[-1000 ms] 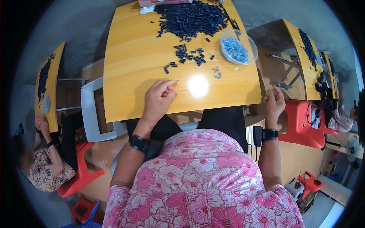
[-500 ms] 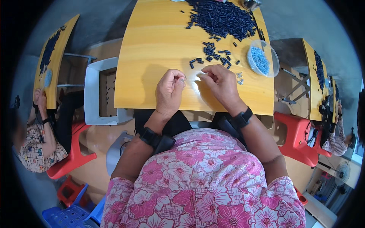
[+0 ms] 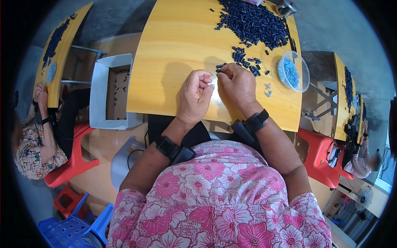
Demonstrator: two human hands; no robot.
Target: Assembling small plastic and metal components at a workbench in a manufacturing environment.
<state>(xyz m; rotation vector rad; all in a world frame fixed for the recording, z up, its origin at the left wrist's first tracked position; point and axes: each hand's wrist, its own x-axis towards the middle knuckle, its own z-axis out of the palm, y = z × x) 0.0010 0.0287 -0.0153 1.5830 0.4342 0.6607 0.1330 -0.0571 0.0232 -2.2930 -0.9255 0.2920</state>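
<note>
My left hand (image 3: 195,98) is above the table near its front edge, fingers curled in toward the thumb. Whatever it may hold is too small or hidden to make out. Just right of it, my right hand (image 3: 239,86) pinches with thumb and forefinger at a small black tube-shaped piece (image 3: 218,70) at the near left end of a loose group of such pieces (image 3: 249,63). A few small clear or silvery bits (image 3: 268,93) lie to the right of my right hand. Beyond them stands a round clear plastic tub (image 3: 305,74) with many small light-blue pieces (image 3: 289,73).
A big heap of black pieces (image 3: 254,25) covers the table's far right, with a metal tin (image 3: 286,8) behind. An open white box (image 3: 98,99) stands left of the yellow table (image 3: 165,49). People sit at side tables (image 3: 62,45), and red stools (image 3: 318,159) stand nearby.
My right hand has moved left and away from me to the near black pieces. My left hand stays close by, its fingers a little looser. The whole view has shifted slightly.
</note>
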